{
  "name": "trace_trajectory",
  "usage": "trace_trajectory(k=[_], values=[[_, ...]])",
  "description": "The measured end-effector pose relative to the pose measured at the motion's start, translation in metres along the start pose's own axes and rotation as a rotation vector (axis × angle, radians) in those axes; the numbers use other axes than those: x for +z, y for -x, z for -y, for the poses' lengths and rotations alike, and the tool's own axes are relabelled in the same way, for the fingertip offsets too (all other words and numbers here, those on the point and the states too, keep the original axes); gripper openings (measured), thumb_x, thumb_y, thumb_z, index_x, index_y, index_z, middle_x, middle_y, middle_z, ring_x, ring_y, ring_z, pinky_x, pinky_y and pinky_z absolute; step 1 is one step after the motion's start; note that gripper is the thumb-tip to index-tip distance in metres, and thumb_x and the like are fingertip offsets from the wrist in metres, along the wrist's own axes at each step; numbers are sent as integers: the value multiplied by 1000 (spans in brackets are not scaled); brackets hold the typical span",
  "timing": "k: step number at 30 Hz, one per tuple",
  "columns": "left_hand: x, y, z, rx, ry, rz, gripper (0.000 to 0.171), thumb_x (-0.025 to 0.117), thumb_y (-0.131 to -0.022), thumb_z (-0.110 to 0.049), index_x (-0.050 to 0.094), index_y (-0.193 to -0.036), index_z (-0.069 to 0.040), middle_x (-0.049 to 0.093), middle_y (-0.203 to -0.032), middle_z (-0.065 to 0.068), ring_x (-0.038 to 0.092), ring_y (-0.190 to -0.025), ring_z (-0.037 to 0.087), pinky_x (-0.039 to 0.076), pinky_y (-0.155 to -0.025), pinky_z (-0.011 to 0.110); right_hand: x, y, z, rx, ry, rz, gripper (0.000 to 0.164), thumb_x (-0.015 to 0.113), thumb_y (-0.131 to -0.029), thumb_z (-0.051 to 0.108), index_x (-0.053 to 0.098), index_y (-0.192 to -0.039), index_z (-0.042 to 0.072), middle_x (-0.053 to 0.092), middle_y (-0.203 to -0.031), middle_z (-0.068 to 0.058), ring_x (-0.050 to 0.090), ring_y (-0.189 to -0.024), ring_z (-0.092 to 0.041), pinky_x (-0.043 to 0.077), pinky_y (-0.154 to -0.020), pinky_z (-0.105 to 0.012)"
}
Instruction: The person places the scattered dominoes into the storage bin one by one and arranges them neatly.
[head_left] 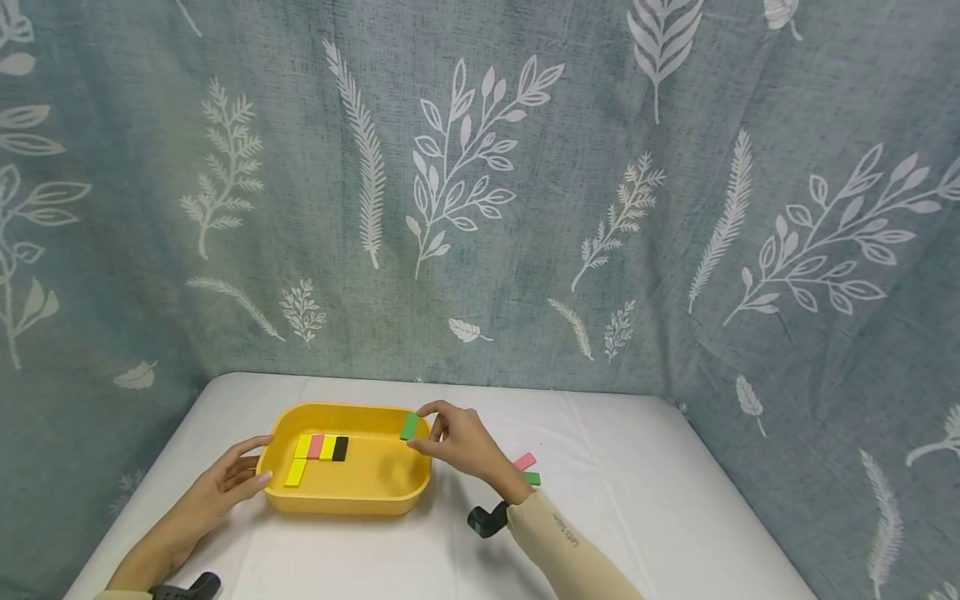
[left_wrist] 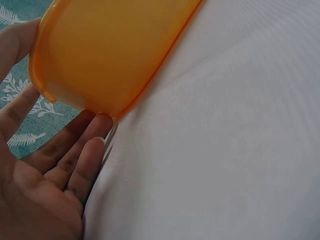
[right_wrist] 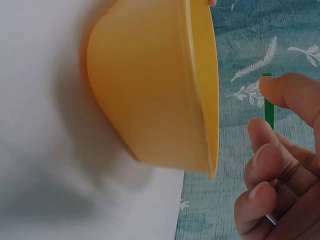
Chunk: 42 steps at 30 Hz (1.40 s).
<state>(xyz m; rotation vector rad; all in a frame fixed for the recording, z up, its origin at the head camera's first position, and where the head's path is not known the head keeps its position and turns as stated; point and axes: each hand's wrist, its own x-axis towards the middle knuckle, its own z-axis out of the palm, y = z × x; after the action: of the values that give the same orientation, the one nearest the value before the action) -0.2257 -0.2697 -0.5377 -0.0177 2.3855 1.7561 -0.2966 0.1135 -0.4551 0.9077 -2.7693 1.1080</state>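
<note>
Tile [head_left: 409, 427], green and thin, is hovering above the right end of the yellow tray [head_left: 352, 505], the right hand [head_left: 461, 437] pinching it. The left hand [head_left: 228, 479] is gripping the tray's left end, fingers spread. A loose pinch would be risking a crooked drop; a left-hand tug would be jostling the row of tiles [head_left: 316, 447] lying inside.

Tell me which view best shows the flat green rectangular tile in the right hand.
The head view: the flat green rectangular tile shows its broad face there, pinched by the right hand. The right wrist view shows it only as a narrow, partly covered strip; the left wrist view shows none of it.
</note>
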Motion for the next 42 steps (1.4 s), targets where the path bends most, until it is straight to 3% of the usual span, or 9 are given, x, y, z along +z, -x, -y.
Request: trace_trajectory(k=[11, 26, 42], values=[[0, 0, -2, 2, 8, 3, 83, 69, -98, -43, 23, -162, -17, 37, -155, 28, 38, -140, 46, 29, -113, 71, 14, -9, 16, 26, -23, 35, 48, 83, -89, 34, 66, -127, 9, 62, -74, 7, 53, -58, -7, 47, -55, -20], [0, 1, -3, 4, 4, 3, 83, 69, -98, -44, 24, -162, -19, 38, -154, 27, 40, -139, 45, 29, -110, 73, 35, -21, 23, -39, 11, 64, 46, 80, -91, 34, 65, -127, 8, 61, -72, 11, 52, -55, -5, 46, -54, -19], [0, 0, -1, -6, 8, 2, 85, 69, -98, -46, 23, -163, -18, 35, -157, 27, 38, -141, 46, 26, -111, 74, 61, -30, 35, 1, 31, 128, 48, 82, -89, 34, 66, -126, 7, 58, -65, 8, 50, -53, -6, 45, -55, -18]])
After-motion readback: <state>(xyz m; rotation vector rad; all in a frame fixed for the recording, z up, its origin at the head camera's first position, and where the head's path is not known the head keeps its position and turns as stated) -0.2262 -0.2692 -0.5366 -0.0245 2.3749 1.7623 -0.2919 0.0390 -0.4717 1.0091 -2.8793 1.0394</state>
